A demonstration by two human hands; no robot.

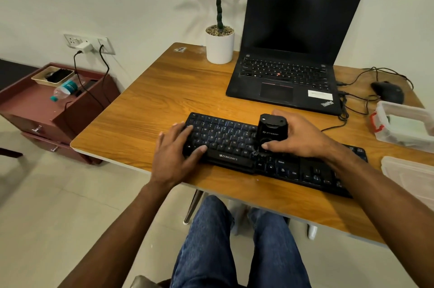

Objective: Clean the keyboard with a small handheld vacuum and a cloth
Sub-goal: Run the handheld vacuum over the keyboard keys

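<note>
Black keyboard [225, 139] — black vacuum [270, 131], wood-grain table [164, 100], white pot [220, 47]

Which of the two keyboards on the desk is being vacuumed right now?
The separate black keyboard at the desk's near edge: the small vacuum, held by the right hand, stands on it, the left hand steadying it. The laptop keyboard behind is untouched.

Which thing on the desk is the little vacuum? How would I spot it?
Find the long black keyboard at the near edge of the wooden desk. Standing on its keys near the middle is the vacuum, a small black upright block gripped by the right hand. Unlike the flat keys around it, it rises tall, with a grey logo on its side.
</note>
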